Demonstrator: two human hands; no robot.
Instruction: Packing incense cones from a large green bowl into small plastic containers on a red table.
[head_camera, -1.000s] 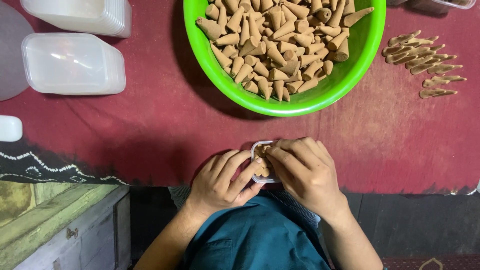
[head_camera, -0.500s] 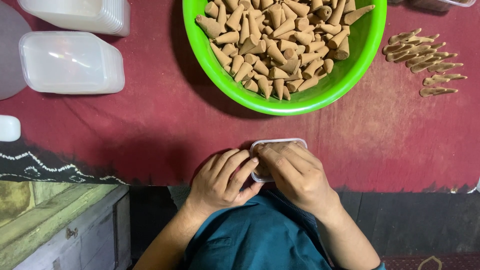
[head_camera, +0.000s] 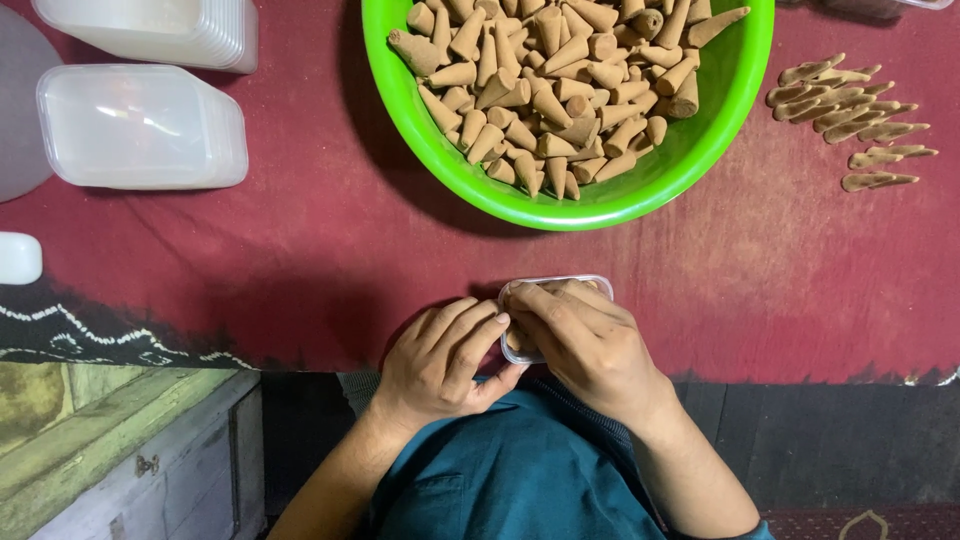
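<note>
Red cloth (head_camera: 300, 250) on the table; small clear box (head_camera: 556, 284) w/ cones sits at its near edge. Left hand (head_camera: 440, 360) grips its side, right hand (head_camera: 585, 340) covers the top, fingers pressing inside. Green bowl (head_camera: 640, 190) at far edge.

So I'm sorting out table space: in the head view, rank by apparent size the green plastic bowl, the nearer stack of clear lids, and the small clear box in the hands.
1. Green plastic bowl, though cropped at the top.
2. Stack of clear lids.
3. Small clear box, largely hidden by the hands.
</note>
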